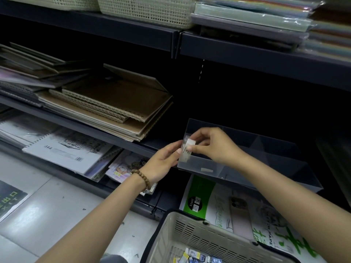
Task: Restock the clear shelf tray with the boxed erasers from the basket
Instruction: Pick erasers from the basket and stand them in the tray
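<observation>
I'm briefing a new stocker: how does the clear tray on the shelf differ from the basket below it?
The clear tray has smooth see-through walls with dividers; the basket is beige with slotted walls and a dark rim. The tray sits on the dark shelf; the basket is lower, nearer the camera. The basket holds small boxes at its bottom; none shows lying in the tray. Both are open-topped.

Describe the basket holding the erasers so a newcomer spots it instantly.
Start at the dark shelving, then drop to the frame's bottom edge, under the right forearm. The basket there has slotted walls and a dark rim, with small boxes inside, unlike the lattice baskets on the top shelf.
</observation>
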`<state>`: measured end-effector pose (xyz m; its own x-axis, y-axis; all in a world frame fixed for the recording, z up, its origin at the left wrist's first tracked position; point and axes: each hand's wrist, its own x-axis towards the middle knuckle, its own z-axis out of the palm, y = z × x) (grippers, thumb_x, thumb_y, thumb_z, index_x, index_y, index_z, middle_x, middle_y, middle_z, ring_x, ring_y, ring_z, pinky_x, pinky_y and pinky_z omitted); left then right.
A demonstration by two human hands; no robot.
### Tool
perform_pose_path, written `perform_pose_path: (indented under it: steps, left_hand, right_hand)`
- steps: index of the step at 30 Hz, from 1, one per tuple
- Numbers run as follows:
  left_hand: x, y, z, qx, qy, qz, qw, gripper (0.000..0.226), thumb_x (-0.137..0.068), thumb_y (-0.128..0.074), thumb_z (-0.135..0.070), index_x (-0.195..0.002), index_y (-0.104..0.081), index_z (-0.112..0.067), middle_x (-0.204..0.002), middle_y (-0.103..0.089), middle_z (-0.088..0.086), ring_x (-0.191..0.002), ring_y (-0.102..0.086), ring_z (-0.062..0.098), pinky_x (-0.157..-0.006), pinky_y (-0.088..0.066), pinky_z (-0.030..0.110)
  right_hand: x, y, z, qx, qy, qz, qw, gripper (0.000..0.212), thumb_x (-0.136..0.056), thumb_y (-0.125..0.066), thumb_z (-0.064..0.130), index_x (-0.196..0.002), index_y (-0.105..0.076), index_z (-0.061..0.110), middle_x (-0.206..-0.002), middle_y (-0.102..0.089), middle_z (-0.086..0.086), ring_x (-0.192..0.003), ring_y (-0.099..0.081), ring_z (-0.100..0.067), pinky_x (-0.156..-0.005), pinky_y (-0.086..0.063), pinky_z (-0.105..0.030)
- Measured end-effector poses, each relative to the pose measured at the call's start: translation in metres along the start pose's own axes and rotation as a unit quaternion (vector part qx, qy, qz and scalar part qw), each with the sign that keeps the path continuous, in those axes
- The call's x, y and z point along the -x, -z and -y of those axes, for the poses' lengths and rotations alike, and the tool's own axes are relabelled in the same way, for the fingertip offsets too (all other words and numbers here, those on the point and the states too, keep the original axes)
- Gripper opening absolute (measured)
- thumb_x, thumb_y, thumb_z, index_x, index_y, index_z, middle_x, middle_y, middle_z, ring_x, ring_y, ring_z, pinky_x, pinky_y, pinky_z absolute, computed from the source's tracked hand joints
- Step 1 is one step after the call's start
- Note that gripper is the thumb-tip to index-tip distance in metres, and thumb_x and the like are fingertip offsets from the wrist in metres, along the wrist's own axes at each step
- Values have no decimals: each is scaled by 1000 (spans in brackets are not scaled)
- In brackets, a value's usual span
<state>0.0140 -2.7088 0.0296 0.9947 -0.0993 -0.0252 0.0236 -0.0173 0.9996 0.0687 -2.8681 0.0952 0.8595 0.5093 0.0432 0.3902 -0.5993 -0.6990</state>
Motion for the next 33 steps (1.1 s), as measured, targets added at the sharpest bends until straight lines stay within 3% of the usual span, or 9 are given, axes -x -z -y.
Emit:
perform_pose_path:
  steps: [3,7,11,16,18,21,26,29,33]
  left_hand:
    - [-2,-1,-1,4,16,-12,1000,44,-97,-39,-31,-139,-41,-18,-134,-53,-1,-122,-50,8,-104,-42,30]
    - [-8,-6,-8,19,63,-49,997,63,-79,-53,-53,-134,-49,-21,-129,-57,-2,-118,-53,9,-99,-45,31]
    - [-13,-10,-12,45,109,-59,991,53,-87,-59,-39,-134,-47,-19,-127,-59,1,-113,-57,11,-80,-51,21]
    - [-18,-7,-10,29,134,-76,988,48,-88,-61,-19,-134,-48,-17,-127,-59,4,-116,-55,17,-101,-45,38]
    - [-19,-8,-10,40,135,-84,987,48,-88,-61,-17,-134,-48,-16,-125,-60,6,-113,-57,17,-94,-49,32]
    - [-21,-10,-9,49,131,-92,986,47,-89,-61,-21,-135,-48,-14,-124,-61,6,-110,-59,15,-86,-50,24]
    - [-27,-11,-6,15,123,-113,986,42,-90,-60,-23,-131,-53,-18,-119,-63,1,-109,-58,12,-98,-46,32]
    - [-28,-11,-7,23,123,-114,986,42,-89,-61,-22,-130,-53,-17,-113,-63,-1,-97,-60,7,-84,-50,24]
    - [-26,-13,-6,16,122,-125,985,42,-89,-61,-24,-130,-53,-18,-122,-62,3,-112,-57,15,-99,-46,36]
  right_hand:
    - [4,-2,-3,-44,-28,1,999,30,-76,-76,27,-101,-67,15,-96,-70,-3,-88,-68,-18,-86,-55,-32]
    - [9,-5,-4,-97,-20,12,995,28,-80,-73,24,-106,-70,15,-99,-71,1,-92,-67,-10,-84,-53,-19]
    - [12,2,-9,-140,-19,41,989,27,-84,-67,11,-112,-67,14,-101,-71,3,-92,-66,1,-76,-48,-8]
    - [7,9,-13,-148,-81,36,985,33,-93,-55,8,-125,-55,8,-114,-65,-6,-95,-63,-6,-79,-51,-9]
    - [5,11,-12,-126,-118,56,983,33,-96,-50,12,-129,-53,8,-114,-64,-8,-91,-63,-6,-77,-52,-11]
    - [4,8,-9,-104,-143,118,977,32,-98,-45,13,-127,-56,10,-122,-62,-5,-102,-63,-8,-92,-48,-18]
    - [4,3,-4,-87,-119,149,978,37,-95,-40,6,-125,-59,17,-125,-62,0,-115,-56,-6,-99,-45,-22]
    - [5,4,-7,-33,-122,141,982,35,-98,-44,21,-132,-54,17,-126,-61,0,-116,-56,-7,-104,-39,-24]
    - [6,-3,-10,-25,-116,146,982,36,-100,-39,19,-133,-52,15,-123,-64,-3,-114,-58,-4,-105,-37,-22]
